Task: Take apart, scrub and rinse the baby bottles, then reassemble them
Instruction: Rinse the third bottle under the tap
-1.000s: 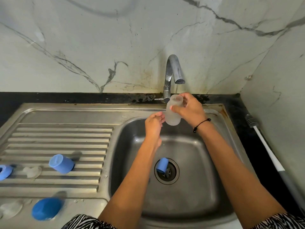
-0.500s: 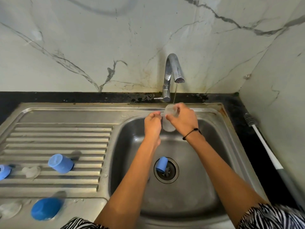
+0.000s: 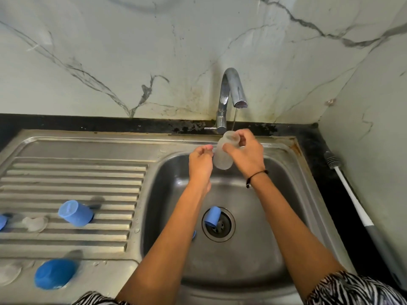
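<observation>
Gripping near its neck, the frosted bottle (image 3: 222,156) is held by the right hand (image 3: 246,154) under the tap (image 3: 231,93) above the sink (image 3: 293,194); the left hand (image 3: 200,161), fingers curled, touches its side.

Frosted plastic bottle (image 3: 222,158); brushed steel sink (image 3: 242,256); glossy marble wall (image 3: 132,51)

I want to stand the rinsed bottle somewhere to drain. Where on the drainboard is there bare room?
The drainboard's back ribs, between the sink rim and the blue cap, lie bare. Its front-left is crowded: blue caps and clear teats. In the basin, another blue piece sits on the drain.
</observation>
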Tool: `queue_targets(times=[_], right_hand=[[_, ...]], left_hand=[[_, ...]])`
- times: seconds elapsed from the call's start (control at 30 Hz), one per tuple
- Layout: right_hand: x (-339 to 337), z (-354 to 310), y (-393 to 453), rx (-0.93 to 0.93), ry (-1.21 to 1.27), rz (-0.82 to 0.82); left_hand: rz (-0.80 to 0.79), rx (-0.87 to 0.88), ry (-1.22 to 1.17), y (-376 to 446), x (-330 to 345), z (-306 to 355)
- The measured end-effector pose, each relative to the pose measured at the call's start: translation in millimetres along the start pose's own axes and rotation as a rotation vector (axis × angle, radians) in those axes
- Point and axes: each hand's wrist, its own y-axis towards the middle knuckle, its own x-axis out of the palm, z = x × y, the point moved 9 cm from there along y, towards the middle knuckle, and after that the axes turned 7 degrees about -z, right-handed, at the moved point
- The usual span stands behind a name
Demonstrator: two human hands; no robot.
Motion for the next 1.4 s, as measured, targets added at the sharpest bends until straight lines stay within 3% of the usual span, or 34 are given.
queue_targets(times=[0.1,0.4,0.6,0.73,0.83,0.93,1.03,1.13,1.23,1.33,1.4], right_hand=[[1.2,0.9,5.6,0.016,-0.093,-0.03],[3.5,3.1,14.2,0.059,-0.028,-0.07],[-23.5,-24.1,-14.7,-0.27,-0.051,0.326],[15.2,8.3,-3.5,-0.05,-0.29,-0.002],[5.5,-6.1,-7.9,-0.166,-0.217,0.151],[15.7,4.8,-8.6,-0.057,-0.255,0.024],[10.2,4.0,-13.7,-0.129,-0.22,0.103],[19.6,16.0,-13.5,-0.042,-0.27,-0.014],[17.6,3.6,-8.9,-0.155,-0.268,0.048],[25.1,8.6,-5.7,-0.066,-0.29,-0.045],[18.3,1.0,-6.4,-0.13,-0.266,0.045]], left_hand=[[-0.006,-0.006,-0.002,-2.4,0.7,-3.1],[-0.004,-0.02,-0.058,-3.1,-0.3,-6.0],[0.052,-0.037,-0.065,0.1,-9.2,-8.7],[0.024,-0.038,-0.049,-3.5,-4.8,-10.6],[0.009,-0.032,-0.047,-3.6,1.0,-6.6],[0.011,-0.048,-0.055,-5.9,2.5,-8.8],[0.022,-0.044,-0.055,-5.9,-0.8,-5.9],[0.036,-0.05,-0.035,-7.7,-4.4,-8.5],[0.037,-0.037,-0.05,-7.8,-5.1,-5.1],[0.04,-0.055,-0.047,-8.7,-5.6,-10.2],[0.026,-0.041,-0.039,-7.8,-4.0,-6.4]])
